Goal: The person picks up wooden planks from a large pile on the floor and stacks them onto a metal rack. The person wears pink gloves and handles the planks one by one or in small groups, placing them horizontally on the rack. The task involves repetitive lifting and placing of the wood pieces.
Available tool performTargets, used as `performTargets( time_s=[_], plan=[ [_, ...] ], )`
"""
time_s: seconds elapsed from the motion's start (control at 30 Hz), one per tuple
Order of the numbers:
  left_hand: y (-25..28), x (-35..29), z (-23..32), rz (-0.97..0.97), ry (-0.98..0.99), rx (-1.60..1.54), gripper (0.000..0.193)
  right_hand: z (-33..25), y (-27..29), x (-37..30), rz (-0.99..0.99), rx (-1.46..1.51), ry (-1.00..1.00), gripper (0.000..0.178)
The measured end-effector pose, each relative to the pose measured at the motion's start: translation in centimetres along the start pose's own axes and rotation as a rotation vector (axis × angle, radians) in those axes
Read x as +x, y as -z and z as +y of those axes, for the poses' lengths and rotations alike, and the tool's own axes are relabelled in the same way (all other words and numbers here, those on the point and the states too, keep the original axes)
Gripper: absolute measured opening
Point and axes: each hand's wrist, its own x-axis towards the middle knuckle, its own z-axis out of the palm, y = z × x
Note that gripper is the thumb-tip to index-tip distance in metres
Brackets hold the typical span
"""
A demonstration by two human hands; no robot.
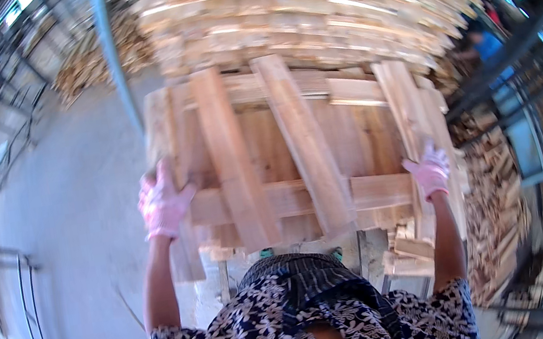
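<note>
In front of me a low layer of wooden boards [275, 144] lies side by side, with several loose planks across it. My left hand [166, 205], in a pink-and-white glove, rests on the long left-edge plank [163, 126], fingers stretched and thumb spread to the right. In a matching glove, my right hand [430, 172] touches the right-side plank [402, 97], its fingers extended and thumb pointing left. Between the hands lie a reddish plank [230, 151] and a slanted pale plank [305, 147]. A crosswise board [290, 199] runs beneath them. Motion blur softens the edges.
A tall stack of timber strips [304, 14] stands just beyond the boards. Wood pieces are heaped at right [496, 213] and far left [101, 61]. A blue pole [111, 53] rises beside the boards at left. At far right someone in blue [488, 46] is partly visible.
</note>
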Motion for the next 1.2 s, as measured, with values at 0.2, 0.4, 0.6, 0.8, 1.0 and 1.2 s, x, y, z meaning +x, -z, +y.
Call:
performTargets(
  time_s=[0.2, 0.4, 0.6, 0.8, 1.0, 1.2],
  plan=[
    [-0.4, 2.1, -0.1, -0.129, 0.116, -0.065, 0.083, -0.7, 2.3, -1.2, 0.061, 0.208, 0.045, 0.091],
    [2.2, 3.7, 1.6, -0.157, 0.068, -0.069, 0.082, -10.5, 5.2, -11.1, 0.027, 0.880, 0.506, 0.080],
    [0.2, 9.3, 1.8, -0.199, -0.002, 0.079, 0.083, -27.1, 4.3, -17.1, -0.399, 1.008, 0.499, 0.082],
    [0.8, 9.1, 0.8, -0.260, -0.026, -0.054, 0.079, -33.4, 3.3, -19.5, -0.246, 0.277, 0.685, 0.082],
    [-3.3, 15.6, -5.4, -0.150, 0.136, -0.416, 0.073, -26.7, 0.9, -9.5, 0.066, 0.473, 0.612, 0.065],
    [-5.6, 16.2, -3.0, -0.155, 0.078, -0.346, 0.067, -25.1, -6.6, -3.5, -0.128, 0.552, 0.425, 0.063]
  ],
)
